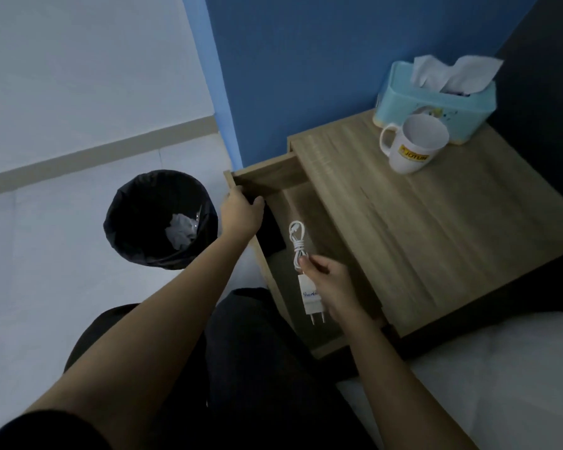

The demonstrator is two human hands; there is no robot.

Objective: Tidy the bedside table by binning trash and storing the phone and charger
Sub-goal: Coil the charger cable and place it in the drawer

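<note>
The wooden bedside table [436, 222] has its drawer [260, 177] pulled out to the left. My left hand [242, 214] rests on a black phone [270, 235] lying in the drawer by its front panel. My right hand [330, 287] holds a white charger [311, 298] with its coiled white cable [298, 241] over the drawer's inside, plug pins pointing toward me. A black-lined bin [160, 219] stands on the floor left of the drawer, with crumpled white paper [181, 233] inside.
On the tabletop stand a white mug [410, 147] and, behind it, a light-blue tissue box [436, 99] against the blue wall. A white bed [501, 384] lies at lower right. My dark-trousered legs are below the drawer.
</note>
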